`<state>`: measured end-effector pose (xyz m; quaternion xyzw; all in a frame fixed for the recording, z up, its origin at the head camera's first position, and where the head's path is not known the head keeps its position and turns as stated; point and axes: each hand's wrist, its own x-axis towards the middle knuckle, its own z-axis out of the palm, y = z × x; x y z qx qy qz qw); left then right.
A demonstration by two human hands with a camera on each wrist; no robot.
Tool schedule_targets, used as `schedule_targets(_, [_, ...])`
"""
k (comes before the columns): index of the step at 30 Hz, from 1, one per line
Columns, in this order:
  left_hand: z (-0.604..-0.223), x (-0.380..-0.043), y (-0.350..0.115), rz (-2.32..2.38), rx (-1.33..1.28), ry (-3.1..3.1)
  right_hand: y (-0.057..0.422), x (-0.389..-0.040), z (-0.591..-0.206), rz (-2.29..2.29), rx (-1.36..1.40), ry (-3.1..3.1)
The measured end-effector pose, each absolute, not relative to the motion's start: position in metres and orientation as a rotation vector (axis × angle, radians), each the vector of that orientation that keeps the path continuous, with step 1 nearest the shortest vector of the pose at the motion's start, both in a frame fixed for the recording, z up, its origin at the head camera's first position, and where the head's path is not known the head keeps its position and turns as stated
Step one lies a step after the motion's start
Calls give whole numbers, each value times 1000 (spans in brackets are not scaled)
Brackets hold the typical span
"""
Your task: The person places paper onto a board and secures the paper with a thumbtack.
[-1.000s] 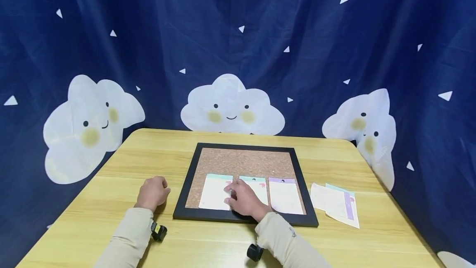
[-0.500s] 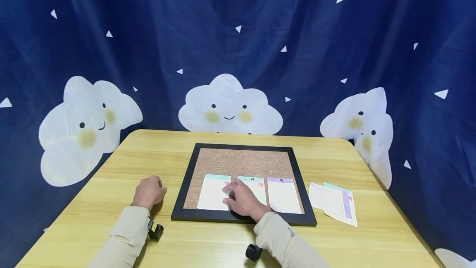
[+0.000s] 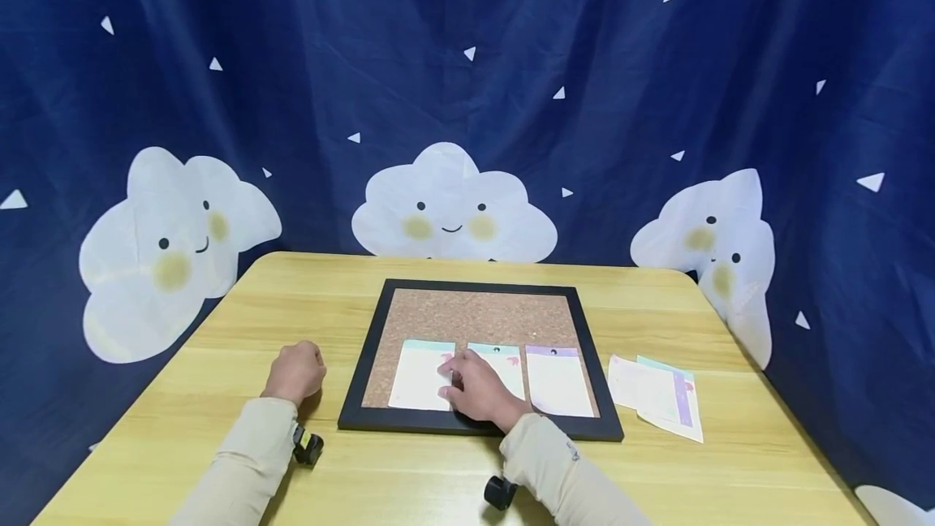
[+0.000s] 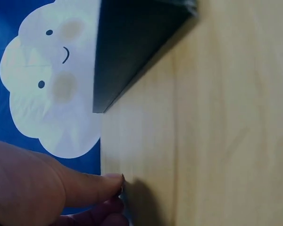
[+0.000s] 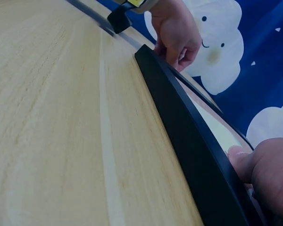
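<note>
Navy curtain (image 3: 467, 39) with smiling white clouds (image 3: 454, 222) fills the upper part of the head view; pale wood desk (image 3: 657, 323) below it. Lower centre: corkboard (image 3: 475, 315) in a black frame (image 3: 398, 420), lying flat. Three sheets in a row along its lower half: green-topped left sheet (image 3: 418, 380), green-topped middle sheet (image 3: 514, 376), purple-topped right sheet (image 3: 558, 384). Dark round pins (image 3: 497, 349) mark the tops of the middle and right ones. Right hand (image 3: 478, 388) lies over the left sheet's right edge and part of the middle one, thumb and forefinger apart, touching paper. Left hand (image 3: 295, 373) at lower left, near the frame, fingers curled. Loose sheets (image 3: 643, 390) overlap at lower right.

Left wrist view: left thumb at lower left, tip close to the curled fingers; cannot tell whether anything small sits between. Dark frame corner at top centre, apart from the hand.

Right wrist view: frame runs diagonally through the centre; right thumb at lower right rests on paper inside it. Left hand at upper centre, beyond the frame's far corner, fingers pointing down.
</note>
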<state>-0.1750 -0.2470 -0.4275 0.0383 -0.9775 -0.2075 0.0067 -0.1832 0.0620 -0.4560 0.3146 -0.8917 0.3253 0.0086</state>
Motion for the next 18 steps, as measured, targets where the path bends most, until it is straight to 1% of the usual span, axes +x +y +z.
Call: schedule_targets(18, [-413, -187, -224, -979, 42, -2989, 63, -182, -454, 987, 1011, -2776])
